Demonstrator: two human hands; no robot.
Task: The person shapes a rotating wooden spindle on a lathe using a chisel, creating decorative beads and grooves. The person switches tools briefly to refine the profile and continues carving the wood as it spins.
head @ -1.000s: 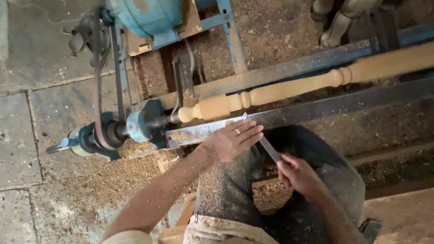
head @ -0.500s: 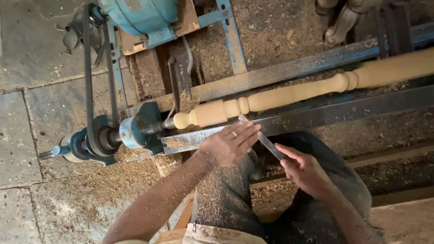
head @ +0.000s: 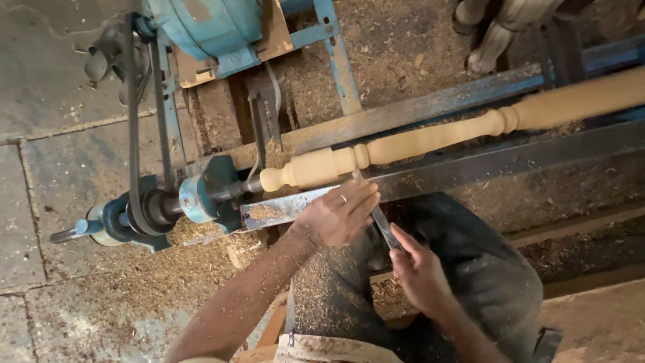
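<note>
Pale turned spindle (head: 430, 138) on lathe, right end cut off by frame edge. Chisel (head: 381, 222) tip meets it near left end, handle hidden. Left hand (head: 339, 215) closed over blade on metal rest (head: 282, 208). Right hand (head: 420, 272) grips handle. Sawdust (head: 134, 275) blankets floor.

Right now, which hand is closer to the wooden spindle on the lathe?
Left. The left hand rests on the tool rest just below the wooden spindle, steadying the chisel. The right hand grips the chisel's rear end, farther back.
</note>
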